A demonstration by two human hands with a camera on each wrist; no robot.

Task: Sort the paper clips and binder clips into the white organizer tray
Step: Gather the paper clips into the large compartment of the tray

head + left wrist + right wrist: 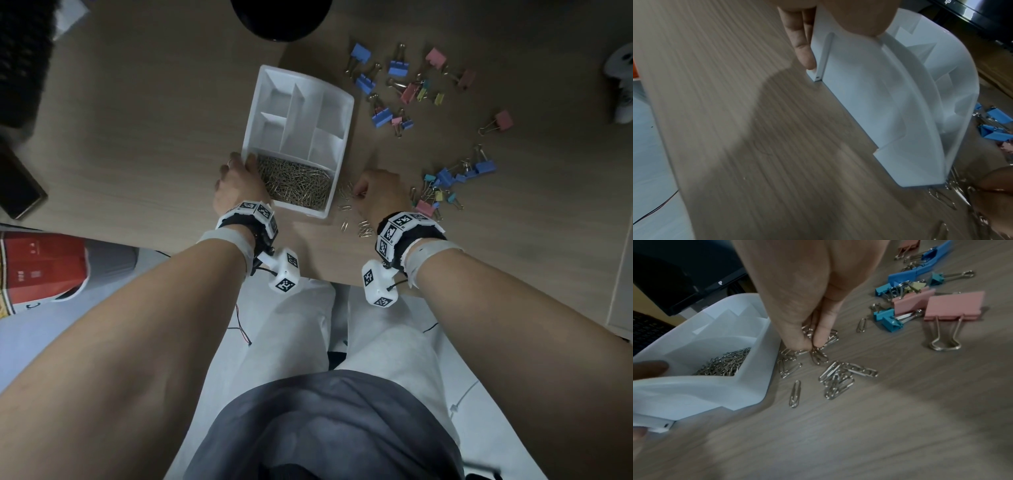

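The white organizer tray lies on the wooden desk, its near compartment full of silver paper clips. My left hand grips the tray's near left corner, thumb inside the rim and fingers outside the wall. My right hand is just right of the tray, fingertips pinching a bunch of loose paper clips off the desk. More paper clips lie scattered beside it. Coloured binder clips lie to the right of that hand.
A second spread of blue, pink and yellow binder clips lies at the back right. A dark round object stands behind the tray, a black phone at the left edge. The tray's other compartments hold nothing.
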